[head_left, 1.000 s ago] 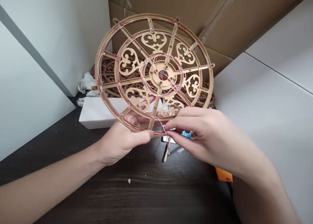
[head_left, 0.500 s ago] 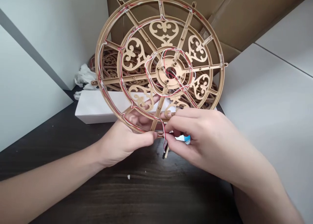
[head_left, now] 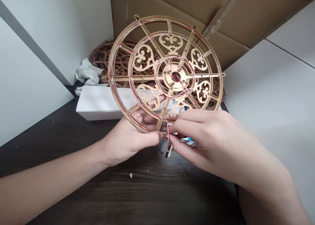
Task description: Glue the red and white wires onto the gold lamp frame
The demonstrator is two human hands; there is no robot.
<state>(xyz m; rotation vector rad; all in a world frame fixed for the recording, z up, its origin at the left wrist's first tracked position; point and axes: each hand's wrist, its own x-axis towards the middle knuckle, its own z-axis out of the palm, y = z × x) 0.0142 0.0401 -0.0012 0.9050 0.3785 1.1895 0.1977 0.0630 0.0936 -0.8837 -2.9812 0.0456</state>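
A round gold-coloured openwork frame (head_left: 143, 78), wheel-like with spokes and scroll ornaments, is held up tilted before me. Red and white wires (head_left: 168, 133) run along its ring channels and loop around its hub. My left hand (head_left: 133, 133) is closed on the lower left rim, thumb in front and fingers behind. At the bottom rim, my right hand (head_left: 194, 133) pinches with thumb and fingertips at the wires that come out there. Just below those fingertips stick out a small black end (head_left: 167, 154) and a beige end (head_left: 170, 152), partly hidden; their kind is unclear.
Behind the frame lies a white box (head_left: 100, 102), with a pile of similar wired frames (head_left: 103, 56) at the back. Crumpled white tissue (head_left: 88, 71) sits left. Cardboard (head_left: 172, 3) stands behind, and white panels flank the dark wood-grain table (head_left: 98, 189).
The frame's top has come down and it leans farther back, shifting slightly right. Both hands keep their holds at the lower rim, the wires still at my right fingertips.
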